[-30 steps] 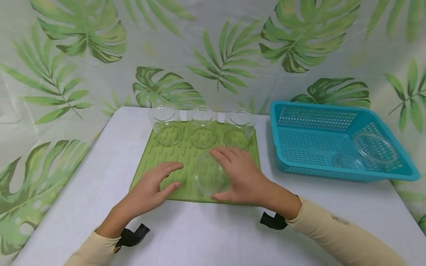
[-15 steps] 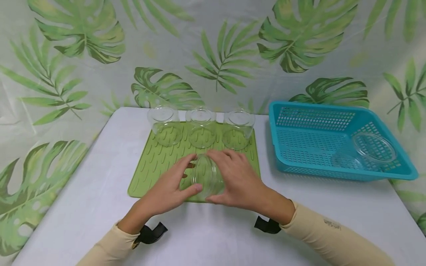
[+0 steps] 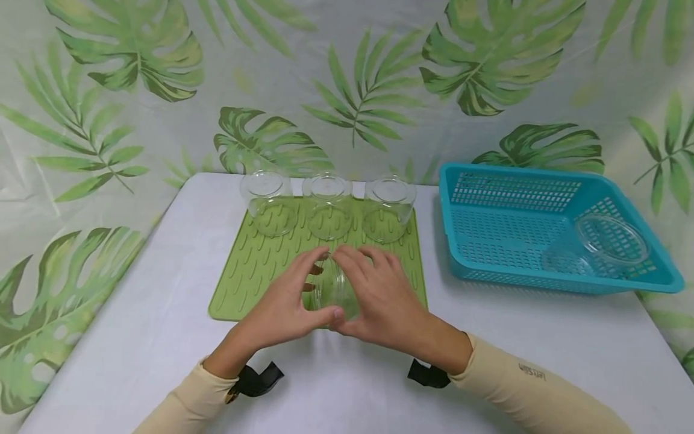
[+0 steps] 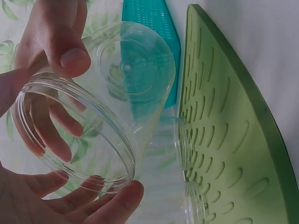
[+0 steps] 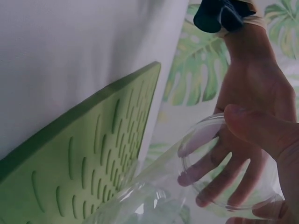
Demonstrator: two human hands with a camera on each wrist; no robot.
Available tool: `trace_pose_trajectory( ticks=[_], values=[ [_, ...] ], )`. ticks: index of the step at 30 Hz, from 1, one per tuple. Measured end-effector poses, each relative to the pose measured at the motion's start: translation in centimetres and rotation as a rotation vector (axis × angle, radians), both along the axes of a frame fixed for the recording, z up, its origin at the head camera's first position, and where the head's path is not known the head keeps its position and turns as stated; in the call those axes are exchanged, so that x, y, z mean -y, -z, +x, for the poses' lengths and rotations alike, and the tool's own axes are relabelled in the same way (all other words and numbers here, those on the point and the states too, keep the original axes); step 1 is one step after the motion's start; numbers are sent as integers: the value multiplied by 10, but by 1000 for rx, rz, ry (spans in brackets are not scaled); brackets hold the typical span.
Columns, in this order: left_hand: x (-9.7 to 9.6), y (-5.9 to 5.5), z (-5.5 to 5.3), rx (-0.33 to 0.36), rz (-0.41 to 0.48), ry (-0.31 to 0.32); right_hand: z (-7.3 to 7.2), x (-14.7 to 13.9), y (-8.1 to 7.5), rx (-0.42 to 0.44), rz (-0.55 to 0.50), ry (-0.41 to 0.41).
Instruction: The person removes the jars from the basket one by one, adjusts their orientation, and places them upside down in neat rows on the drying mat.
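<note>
A clear plastic jar (image 3: 329, 286) is held sideways between both hands over the front of the green ridged mat (image 3: 238, 283). Its ridged mouth (image 4: 74, 130) points toward the left hand. My left hand (image 3: 279, 307) curls its fingers round the mouth end, with the fingertips (image 4: 126, 196) right at the rim. From the other side my right hand (image 3: 382, 298) grips the jar's body, its thumb (image 5: 247, 121) lying over the edge. In the head view the two thumbs meet in front of the jar, and the fingertips come close together behind it.
Three clear jars, a left one (image 3: 267, 202), a middle one (image 3: 328, 205) and a right one (image 3: 389, 208), stand upside down along the mat's back edge. A blue basket (image 3: 450, 241) sits at the right, with another clear jar (image 3: 596, 247) lying in it. Leaf-patterned cloth hangs behind the table.
My left hand has moved right from the mat's left side and come to the jar's mouth. The right hand keeps its grip on the jar and has shifted slightly left.
</note>
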State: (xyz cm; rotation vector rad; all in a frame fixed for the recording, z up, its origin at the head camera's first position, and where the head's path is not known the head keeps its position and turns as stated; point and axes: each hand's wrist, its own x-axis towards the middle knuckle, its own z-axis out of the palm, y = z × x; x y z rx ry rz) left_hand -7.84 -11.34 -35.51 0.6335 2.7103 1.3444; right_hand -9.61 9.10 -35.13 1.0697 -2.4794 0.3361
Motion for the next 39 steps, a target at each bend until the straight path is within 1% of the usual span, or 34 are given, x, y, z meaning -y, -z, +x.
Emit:
trace_pose_trajectory(
  ticks=[6,9,13,18,22,25,27,35,39],
  values=[
    [3,0,-1,-4,3,-9,2,2,2,9,22,21],
    [3,1,-1,-11,-2,-7,2,2,3,27,36,29],
    [4,3,-1,-24,-5,-3,2,-1,5,66,56,36],
    [7,6,1,-52,14,12,3,-8,7,117,60,29],
    [11,6,3,-51,27,20,4,-15,9,176,56,36],
    [15,6,4,-48,35,25,5,-21,11,204,46,48],
    [16,5,4,-52,39,34,5,-23,13,210,37,48],
    [21,4,4,-55,50,77,10,-31,17,182,-6,28],
    [24,4,5,-46,68,102,13,-35,18,189,-45,-3]
  ],
)
